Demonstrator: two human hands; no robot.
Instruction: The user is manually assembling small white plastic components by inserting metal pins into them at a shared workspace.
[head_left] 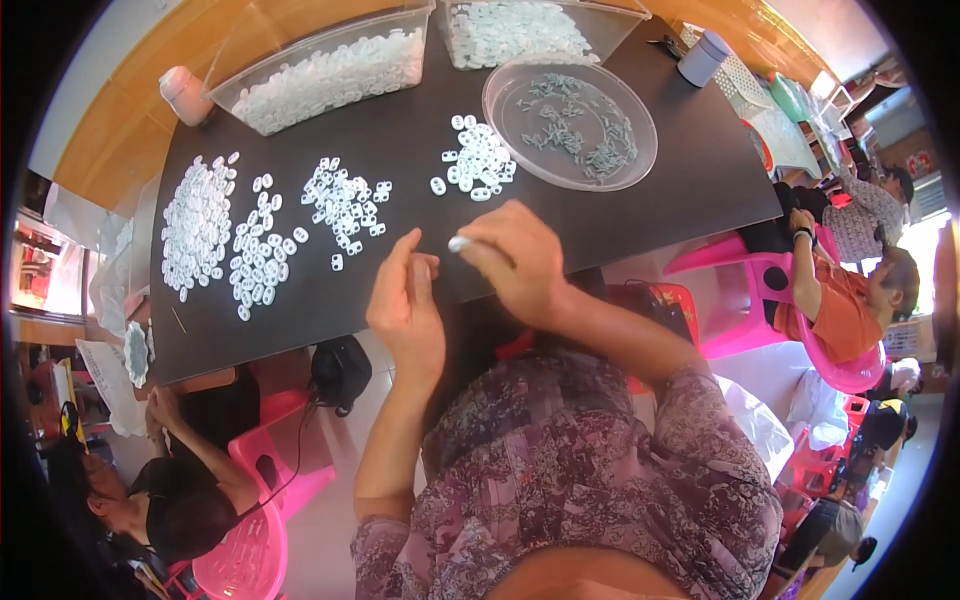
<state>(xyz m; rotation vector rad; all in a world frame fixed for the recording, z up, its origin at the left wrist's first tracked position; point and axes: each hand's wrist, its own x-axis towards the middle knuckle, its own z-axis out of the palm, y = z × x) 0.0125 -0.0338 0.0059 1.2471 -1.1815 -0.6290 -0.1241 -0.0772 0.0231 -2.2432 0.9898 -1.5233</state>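
Observation:
Over the near edge of the dark table, my right hand [520, 265] pinches a small white oval plastic piece [458, 243] between thumb and fingertips. Beside it on the left is my left hand [408, 310], raised with its fingers bent and its thumb against them; whatever it may hold is hidden. Beyond my hands lie loose piles of small white plastic pieces with dark holes: an oval pile [482, 160], a squarer pile [343, 203], another oval pile [262, 255] and a large heap [198, 230] at the far left. A round clear tray [645, 150] holds small grey-green parts.
Two clear bins of white pieces, a left bin [328, 88] and a right bin [610, 30], stand at the table's back. A pink bottle [186, 95] and a grey cup [703, 58] flank them. Seated people [845, 310] on pink chairs are at both sides.

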